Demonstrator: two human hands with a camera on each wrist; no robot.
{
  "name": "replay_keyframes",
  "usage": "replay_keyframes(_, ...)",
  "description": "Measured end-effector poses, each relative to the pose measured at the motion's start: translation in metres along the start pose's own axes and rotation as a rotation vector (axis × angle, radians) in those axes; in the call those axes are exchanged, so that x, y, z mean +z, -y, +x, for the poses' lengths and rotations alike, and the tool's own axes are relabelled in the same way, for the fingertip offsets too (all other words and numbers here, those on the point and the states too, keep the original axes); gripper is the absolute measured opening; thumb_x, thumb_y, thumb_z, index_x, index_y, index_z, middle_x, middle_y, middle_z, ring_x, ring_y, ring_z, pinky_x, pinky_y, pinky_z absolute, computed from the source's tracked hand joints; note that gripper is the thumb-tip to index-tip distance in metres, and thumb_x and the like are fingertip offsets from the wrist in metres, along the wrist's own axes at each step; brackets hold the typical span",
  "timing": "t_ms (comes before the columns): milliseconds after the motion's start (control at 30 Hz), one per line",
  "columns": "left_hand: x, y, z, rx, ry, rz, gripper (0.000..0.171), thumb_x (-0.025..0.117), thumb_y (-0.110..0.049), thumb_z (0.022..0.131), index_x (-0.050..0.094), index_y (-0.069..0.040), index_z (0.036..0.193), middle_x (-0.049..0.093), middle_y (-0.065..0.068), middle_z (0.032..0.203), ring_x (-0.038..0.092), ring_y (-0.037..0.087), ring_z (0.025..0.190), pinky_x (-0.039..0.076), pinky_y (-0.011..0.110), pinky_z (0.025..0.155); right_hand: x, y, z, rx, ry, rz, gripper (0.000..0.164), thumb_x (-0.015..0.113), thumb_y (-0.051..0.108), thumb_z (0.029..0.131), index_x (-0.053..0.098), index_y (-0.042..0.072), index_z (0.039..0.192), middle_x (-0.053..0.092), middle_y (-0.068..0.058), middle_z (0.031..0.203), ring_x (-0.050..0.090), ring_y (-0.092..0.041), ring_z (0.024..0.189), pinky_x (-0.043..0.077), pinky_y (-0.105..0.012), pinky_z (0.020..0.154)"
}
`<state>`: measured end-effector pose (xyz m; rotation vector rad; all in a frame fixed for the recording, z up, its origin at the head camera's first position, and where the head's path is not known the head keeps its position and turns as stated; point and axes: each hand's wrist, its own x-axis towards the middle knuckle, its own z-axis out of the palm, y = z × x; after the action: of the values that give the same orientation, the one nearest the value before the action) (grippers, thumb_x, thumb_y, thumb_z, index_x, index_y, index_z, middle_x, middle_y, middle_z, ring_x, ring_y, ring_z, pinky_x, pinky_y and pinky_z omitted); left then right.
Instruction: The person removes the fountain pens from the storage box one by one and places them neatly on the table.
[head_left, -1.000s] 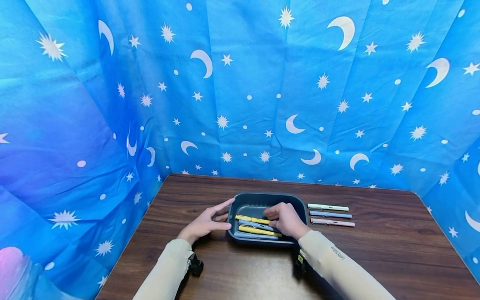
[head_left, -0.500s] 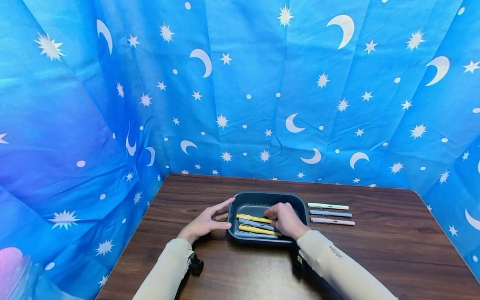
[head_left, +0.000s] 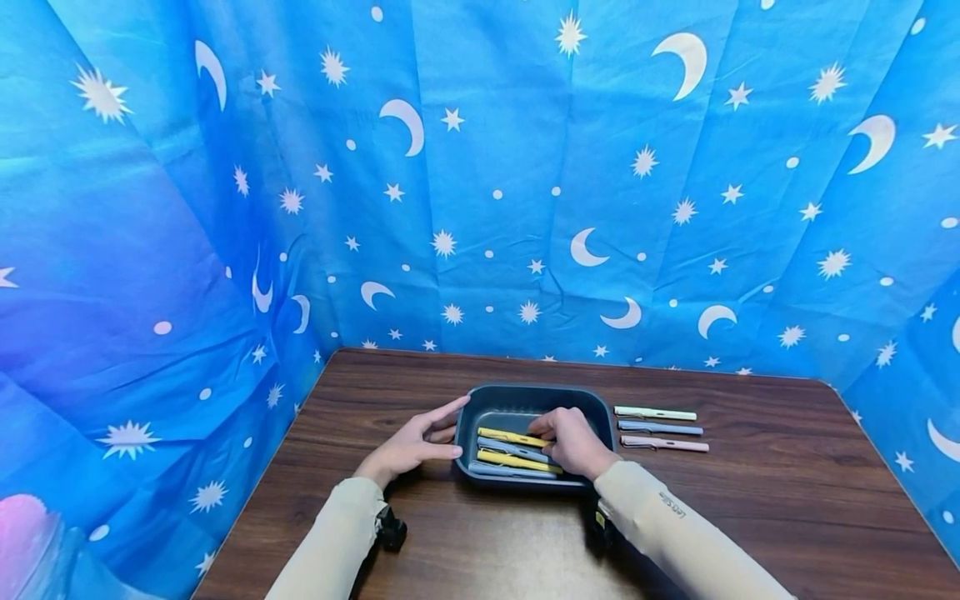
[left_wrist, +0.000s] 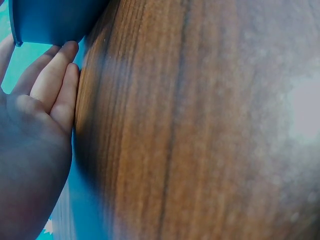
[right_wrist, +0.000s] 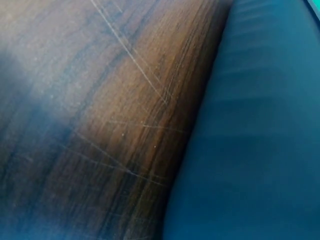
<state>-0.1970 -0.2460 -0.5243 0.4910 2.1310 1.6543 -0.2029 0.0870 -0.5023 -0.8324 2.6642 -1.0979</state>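
dark rounded-rectangular tray (head_left: 536,389): 1 | slim yellow pens (head_left: 510,436): 2 | slim blue-grey pens (head_left: 662,428): 3 | slim pale-green pen (head_left: 655,413): 1 | slim pale-pink pen (head_left: 665,444): 1 | left hand (head_left: 408,446): 1 | right hand (head_left: 576,442): 1 | brown wood-grain worktop (head_left: 787,500): 1

Brown wood-grain worktop (head_left: 495,542)
Dark tray (head_left: 538,398); right of it, far to near: pale-green pen (head_left: 656,413), blue pen (head_left: 662,428), pink pen (head_left: 665,444).

The head view is bright, with a pale sheen on the table (head_left: 510,537) on the near side of the left hand (head_left: 408,446) and right hand (head_left: 573,442). The left wrist view has white glare well apart from the shaded left hand; the right wrist view is dimmer, soft and bluish, shadow edging the box (right_wrist: 250,130).
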Motion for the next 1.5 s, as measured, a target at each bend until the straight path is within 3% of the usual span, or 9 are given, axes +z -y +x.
replay_keyframes(500,0.0,0.005,0.0,0.031,0.029,-0.019,0.078,0.071,-0.013,0.101,0.032,-0.031,0.167,0.023,0.004,0.175,0.036,0.04,0.153,0.029,0.061,0.123,0.003,0.001,-0.001,0.014,-0.039,-0.077,0.023,0.077,-0.009,0.089,0.081,0.006,0.106,0.079,-0.006,0.101,0.073,-0.021,0.093,0.063,-0.04,0.082)
replay_keyframes(733,0.001,0.005,0.0,0.027,0.028,-0.017,0.079,0.072,-0.016,0.101,0.032,-0.032,0.167,0.023,0.003,0.174,0.036,0.039,0.154,0.031,0.062,0.123,0.002,0.0,-0.002,0.024,-0.036,-0.082,0.02,0.078,-0.005,0.091,0.082,0.007,0.106,0.079,-0.006,0.102,0.072,-0.02,0.093,0.063,-0.04,0.082)
replay_keyframes(1033,0.002,0.003,-0.002,0.032,0.019,-0.006,0.078,0.072,-0.016,0.101,0.031,-0.031,0.167,0.024,0.003,0.174,0.038,0.038,0.153,0.028,0.062,0.124,0.0,0.004,-0.004,-0.002,-0.099,-0.07,0.019,0.076,0.0,0.095,0.082,0.01,0.109,0.079,-0.003,0.104,0.072,-0.019,0.095,0.063,-0.041,0.082)
replay_keyframes(1500,0.001,-0.001,-0.001,0.027,0.015,-0.01,0.079,0.073,-0.015,0.1,0.032,-0.033,0.166,0.025,0.002,0.174,0.039,0.037,0.153,0.03,0.059,0.124,-0.023,0.014,-0.01,-0.032,-0.189,-0.027,0.02,0.077,0.0,0.093,0.084,0.012,0.108,0.079,0.0,0.103,0.073,-0.019,0.092,0.063,-0.037,0.075)
